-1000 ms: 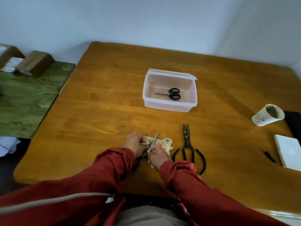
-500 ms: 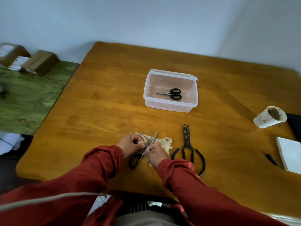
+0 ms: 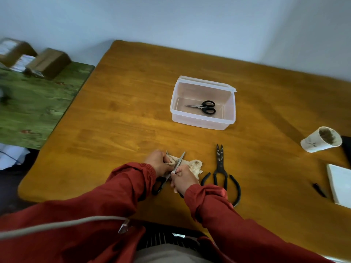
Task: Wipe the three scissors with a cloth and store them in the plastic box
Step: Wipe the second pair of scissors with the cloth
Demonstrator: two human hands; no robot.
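Near the table's front edge my right hand (image 3: 183, 178) grips black-handled scissors (image 3: 178, 163), their blades spread open and pointing away from me. My left hand (image 3: 159, 162) pinches a beige cloth (image 3: 193, 166) around the left blade. The cloth's loose end lies on the wood to the right of my hands. Large black shears (image 3: 220, 164) lie flat just right of the cloth, tips pointing away. A clear plastic box (image 3: 201, 121) stands open further back, with small black-handled scissors (image 3: 204, 107) lying inside.
A white paper cup (image 3: 321, 139) lies tipped at the right edge, beside a dark object. A white pad (image 3: 340, 184) and a small black pen cap (image 3: 320, 189) sit front right. A green-covered side table (image 3: 36, 103) with cardboard boxes stands to the left.
The scissor blades have spread apart, and my left hand has shifted with the cloth onto the left blade. The view has drifted slightly.
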